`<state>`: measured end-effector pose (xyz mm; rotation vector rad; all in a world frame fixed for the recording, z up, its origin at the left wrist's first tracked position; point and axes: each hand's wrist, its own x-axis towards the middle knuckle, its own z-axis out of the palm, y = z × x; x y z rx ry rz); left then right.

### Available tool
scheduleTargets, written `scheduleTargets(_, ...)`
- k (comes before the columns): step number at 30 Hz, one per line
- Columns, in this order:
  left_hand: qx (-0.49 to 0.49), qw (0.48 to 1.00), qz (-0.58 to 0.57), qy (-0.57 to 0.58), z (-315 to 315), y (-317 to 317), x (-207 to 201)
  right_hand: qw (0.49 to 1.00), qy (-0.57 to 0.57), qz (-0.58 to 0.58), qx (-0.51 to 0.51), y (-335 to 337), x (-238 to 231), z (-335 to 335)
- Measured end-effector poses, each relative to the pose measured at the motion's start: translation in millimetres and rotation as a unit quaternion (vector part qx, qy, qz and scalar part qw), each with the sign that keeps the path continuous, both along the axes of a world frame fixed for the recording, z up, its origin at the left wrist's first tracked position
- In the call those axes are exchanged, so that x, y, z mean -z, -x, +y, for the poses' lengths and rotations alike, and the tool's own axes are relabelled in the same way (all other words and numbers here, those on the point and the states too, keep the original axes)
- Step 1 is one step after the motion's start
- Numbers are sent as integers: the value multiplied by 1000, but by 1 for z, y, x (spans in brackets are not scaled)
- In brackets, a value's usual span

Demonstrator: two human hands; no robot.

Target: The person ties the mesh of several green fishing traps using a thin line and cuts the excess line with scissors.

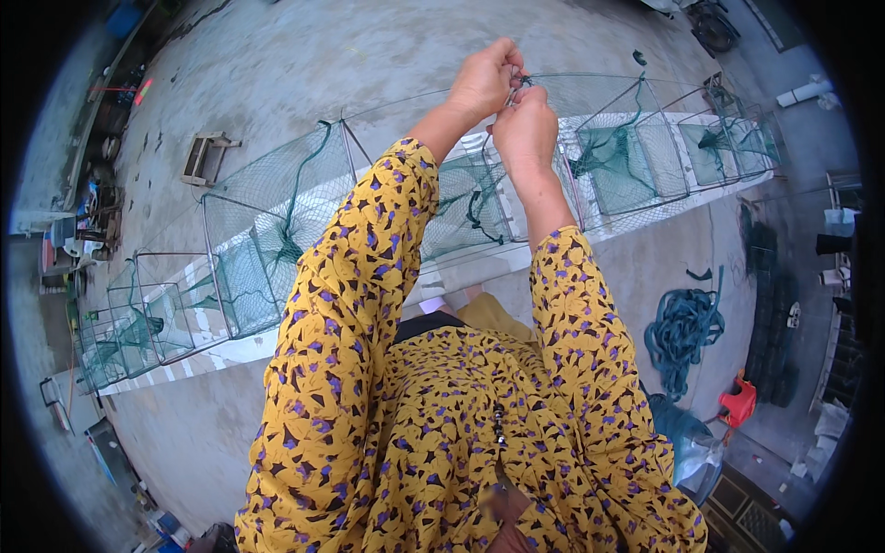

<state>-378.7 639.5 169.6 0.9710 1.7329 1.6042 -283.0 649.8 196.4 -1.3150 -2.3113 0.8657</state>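
A long fish trap of green netting [636, 175] over square metal frames stretches from left to right before me. Above its far top edge, my left hand [484, 81] and my right hand [528, 129] meet with fingertips pinched together. Between them is a small dark green bit of cord [525, 81], bunched or knotted, at the netting's upper edge. Both hands are closed on this cord; the fingers partly hide it. My forearms cross over the trap's middle and cover part of its mesh.
The trap rests along a long white board [249, 350]. A small wooden stool [207, 158] stands beyond it at left. On the right lie a heap of blue-green strapping [684, 332], a red plastic item [738, 402] and stacked dark netting [772, 313]. A motorbike [712, 28] is far right.
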Motion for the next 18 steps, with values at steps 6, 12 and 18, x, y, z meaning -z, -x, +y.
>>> scheduleTargets(6, -26, 999, -38, -16, -2, 4, 3, 996, -76, -7, -44, -5, -19, -8)
scheduleTargets(12, -20, 998, -68, -2, -5, 2, -6, 982, -106, -95, -126, -7, -22, 2)
scheduleTargets(18, -7, 1000, -8, 12, -11, 6, -5, 954, -253, -28, -160, -2, -53, 20)
